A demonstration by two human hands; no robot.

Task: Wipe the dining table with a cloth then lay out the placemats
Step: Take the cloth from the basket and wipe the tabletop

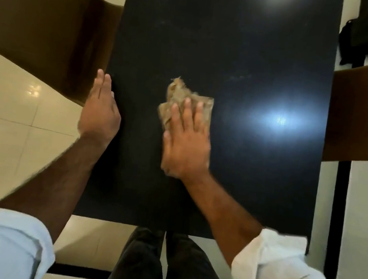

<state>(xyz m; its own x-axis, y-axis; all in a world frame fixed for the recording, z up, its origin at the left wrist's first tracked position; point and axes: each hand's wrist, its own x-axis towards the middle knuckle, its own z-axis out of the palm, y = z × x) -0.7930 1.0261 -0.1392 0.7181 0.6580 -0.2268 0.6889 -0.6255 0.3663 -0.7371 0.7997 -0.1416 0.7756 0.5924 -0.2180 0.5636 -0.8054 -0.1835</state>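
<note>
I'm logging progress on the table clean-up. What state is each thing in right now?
Dark glossy dining table: bare, no placemats, faint smudges.
Crumpled beige cloth: pressed flat on the table under the right hand.
Right hand: fingers spread over the cloth.
Left hand: flat, empty, at the table's left edge.
Two brown chairs: at either side.

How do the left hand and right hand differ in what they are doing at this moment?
The right hand lies flat on the tan cloth, pressing it onto the dark table; the left hand has no cloth. The right hand is toward the table's middle; the left hand is at its left edge. Both are open, fingers pointing away from the person.
</note>
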